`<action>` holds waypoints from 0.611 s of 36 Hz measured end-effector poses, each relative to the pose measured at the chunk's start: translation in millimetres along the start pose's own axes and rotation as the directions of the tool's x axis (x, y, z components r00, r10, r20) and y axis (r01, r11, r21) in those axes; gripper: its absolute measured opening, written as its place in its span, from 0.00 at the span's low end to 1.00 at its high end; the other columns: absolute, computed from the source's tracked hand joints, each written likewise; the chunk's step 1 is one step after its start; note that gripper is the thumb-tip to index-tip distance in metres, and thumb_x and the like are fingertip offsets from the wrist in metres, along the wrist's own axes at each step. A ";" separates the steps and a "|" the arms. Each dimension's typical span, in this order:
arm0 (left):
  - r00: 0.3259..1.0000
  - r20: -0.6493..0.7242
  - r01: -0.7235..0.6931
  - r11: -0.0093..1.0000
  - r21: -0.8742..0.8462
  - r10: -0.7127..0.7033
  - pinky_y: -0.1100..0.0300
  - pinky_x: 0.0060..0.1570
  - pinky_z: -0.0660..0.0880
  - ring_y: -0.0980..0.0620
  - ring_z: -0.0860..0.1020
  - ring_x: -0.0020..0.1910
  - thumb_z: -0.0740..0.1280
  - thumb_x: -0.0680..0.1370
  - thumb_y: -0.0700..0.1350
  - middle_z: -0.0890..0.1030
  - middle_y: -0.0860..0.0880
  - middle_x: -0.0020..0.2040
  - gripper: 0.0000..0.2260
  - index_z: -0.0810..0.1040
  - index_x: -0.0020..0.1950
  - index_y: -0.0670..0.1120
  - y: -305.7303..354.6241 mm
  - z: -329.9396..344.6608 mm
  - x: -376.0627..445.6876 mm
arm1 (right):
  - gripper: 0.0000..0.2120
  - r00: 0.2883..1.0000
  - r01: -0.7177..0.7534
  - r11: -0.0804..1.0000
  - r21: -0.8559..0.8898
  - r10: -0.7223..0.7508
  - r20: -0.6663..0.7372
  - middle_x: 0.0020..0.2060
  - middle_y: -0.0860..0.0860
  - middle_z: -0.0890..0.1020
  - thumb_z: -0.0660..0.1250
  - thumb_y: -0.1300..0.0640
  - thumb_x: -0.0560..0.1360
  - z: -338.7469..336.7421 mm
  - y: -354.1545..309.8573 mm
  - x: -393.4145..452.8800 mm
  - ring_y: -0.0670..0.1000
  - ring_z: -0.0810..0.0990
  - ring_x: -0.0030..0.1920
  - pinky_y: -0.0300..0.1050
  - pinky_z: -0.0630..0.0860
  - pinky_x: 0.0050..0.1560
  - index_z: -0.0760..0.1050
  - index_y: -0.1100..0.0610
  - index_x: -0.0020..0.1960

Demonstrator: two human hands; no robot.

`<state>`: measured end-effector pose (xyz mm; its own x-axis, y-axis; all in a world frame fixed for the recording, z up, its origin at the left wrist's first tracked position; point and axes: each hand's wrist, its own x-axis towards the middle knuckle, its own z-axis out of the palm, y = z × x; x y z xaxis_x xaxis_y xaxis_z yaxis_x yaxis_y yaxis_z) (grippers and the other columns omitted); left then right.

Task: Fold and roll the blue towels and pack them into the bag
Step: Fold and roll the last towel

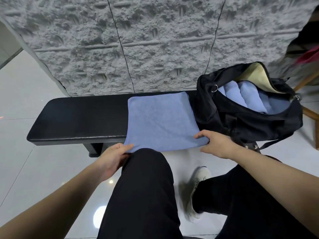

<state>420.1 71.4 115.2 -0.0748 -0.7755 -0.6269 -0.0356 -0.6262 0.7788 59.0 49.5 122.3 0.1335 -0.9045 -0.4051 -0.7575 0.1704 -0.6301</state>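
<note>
Between both hands, blue towel pinched

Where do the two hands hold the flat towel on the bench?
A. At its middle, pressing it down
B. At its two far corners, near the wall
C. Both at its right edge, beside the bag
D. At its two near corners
D: the left hand pinches the near left corner of the towel, and the right hand grips the near right corner, at the front edge of the bench.
</note>
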 end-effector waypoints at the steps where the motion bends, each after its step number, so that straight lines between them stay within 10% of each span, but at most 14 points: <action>1: 0.999 -0.033 -0.009 1.000 -0.024 0.008 0.60 0.37 0.73 0.48 0.75 0.36 0.74 0.74 0.51 0.76 0.42 0.39 0.15 0.68 0.41 0.47 -0.9 0.7 1.5 | 0.15 1.000 0.016 1.000 -0.026 -0.017 -0.018 0.41 0.41 0.73 0.69 0.62 0.75 1.5 -0.5 0.6 0.47 0.73 0.33 0.35 0.70 0.30 0.76 0.48 0.58; 4: 0.988 -0.121 -0.104 0.990 -0.094 0.092 0.64 0.28 0.73 0.53 0.76 0.28 0.70 0.77 0.43 0.78 0.48 0.34 0.11 0.68 0.45 0.47 2.2 2.9 0.6 | 0.05 0.991 0.074 0.994 -0.076 -0.081 -0.104 0.46 0.45 0.73 0.69 0.60 0.76 2.3 -3.3 1.3 0.44 0.74 0.39 0.31 0.68 0.33 0.80 0.52 0.51; 11: 0.989 -0.040 -0.142 0.989 -0.045 0.140 0.58 0.56 0.76 0.53 0.81 0.49 0.69 0.78 0.43 0.83 0.47 0.59 0.12 0.80 0.62 0.45 14.0 -5.7 -0.6 | 0.01 0.927 0.200 0.979 -0.033 -0.200 -0.319 0.46 0.44 0.75 0.73 0.56 0.72 -0.2 -2.2 13.1 0.45 0.73 0.53 0.38 0.69 0.56 0.82 0.52 0.42; 14: 0.989 0.033 -0.144 0.989 0.026 0.144 0.57 0.64 0.71 0.55 0.81 0.57 0.71 0.75 0.37 0.82 0.49 0.61 0.18 0.78 0.64 0.46 20.6 -14.7 4.1 | 0.09 0.915 0.257 0.959 0.117 -0.203 -0.350 0.37 0.45 0.77 0.72 0.60 0.73 -5.2 -13.6 18.3 0.45 0.75 0.44 0.35 0.70 0.45 0.76 0.57 0.35; 18: 0.978 0.030 -0.209 0.950 0.231 0.207 0.66 0.54 0.72 0.55 0.80 0.56 0.70 0.76 0.35 0.84 0.52 0.55 0.17 0.80 0.61 0.50 34.3 -18.9 16.3 | 0.08 0.936 0.188 0.892 0.411 -0.036 -0.351 0.30 0.44 0.74 0.70 0.54 0.75 -10.6 -25.1 36.6 0.42 0.68 0.28 0.35 0.66 0.31 0.75 0.55 0.39; 22: 0.946 -0.083 -0.276 0.911 0.307 0.314 0.57 0.47 0.81 0.50 0.76 0.42 0.69 0.79 0.42 0.80 0.49 0.38 0.05 0.84 0.52 0.48 51.5 -24.2 42.6 | 0.10 0.919 0.174 0.846 0.504 0.044 -0.392 0.41 0.48 0.82 0.70 0.51 0.75 -13.2 -39.0 65.6 0.45 0.76 0.40 0.42 0.73 0.44 0.80 0.58 0.48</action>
<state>439.2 4.2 128.1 0.0003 -0.9368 -0.3499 -0.3182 -0.3318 0.8881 88.9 -21.6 129.0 -0.1612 -0.9768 -0.1409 -0.2951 0.1839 -0.9376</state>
